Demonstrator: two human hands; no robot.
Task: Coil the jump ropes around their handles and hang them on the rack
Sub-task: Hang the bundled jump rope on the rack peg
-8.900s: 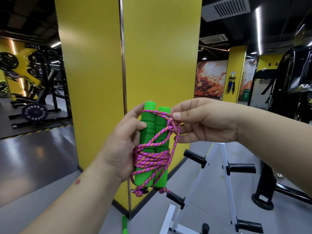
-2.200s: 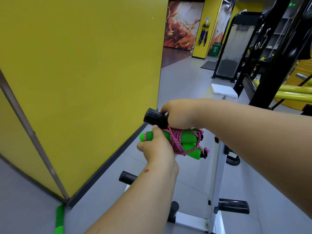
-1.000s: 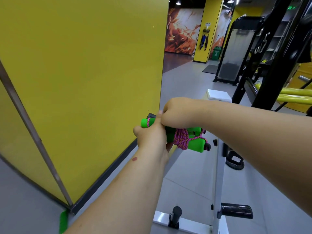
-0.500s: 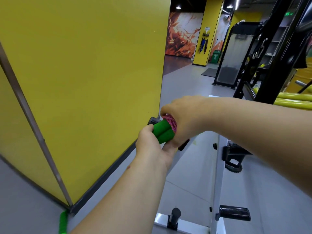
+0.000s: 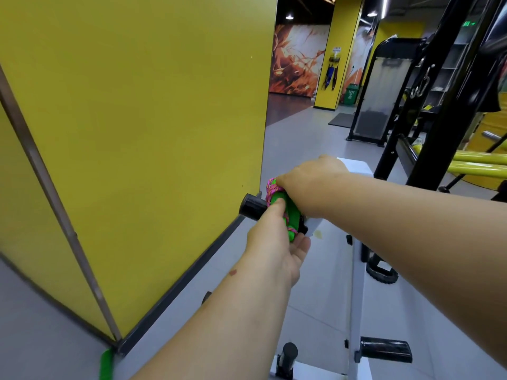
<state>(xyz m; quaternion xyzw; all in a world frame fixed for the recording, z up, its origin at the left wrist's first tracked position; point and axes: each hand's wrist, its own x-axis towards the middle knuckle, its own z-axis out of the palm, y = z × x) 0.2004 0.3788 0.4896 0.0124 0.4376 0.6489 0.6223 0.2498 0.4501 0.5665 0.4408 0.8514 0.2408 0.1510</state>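
Observation:
A jump rope bundle (image 5: 289, 215), two green foam handles wrapped in pink-orange cord, sits against a black peg (image 5: 251, 209) of the white rack (image 5: 356, 283). My right hand (image 5: 310, 185) grips the bundle from above and hides most of it. My left hand (image 5: 277, 242) holds it from below, thumb on the green foam. A pink loop (image 5: 271, 187) shows near the peg. Whether the loop is over the peg cannot be told.
A yellow pillar (image 5: 137, 133) stands close on the left. More black pegs (image 5: 385, 349) stick out lower on the rack. Another green handle (image 5: 106, 364) lies on the floor by the pillar's corner. Black gym machines (image 5: 411, 105) stand to the right.
The bundle has turned from lying sideways to nearly upright beside the upper peg. Both hands kept hold and shifted slightly right and down along the peg.

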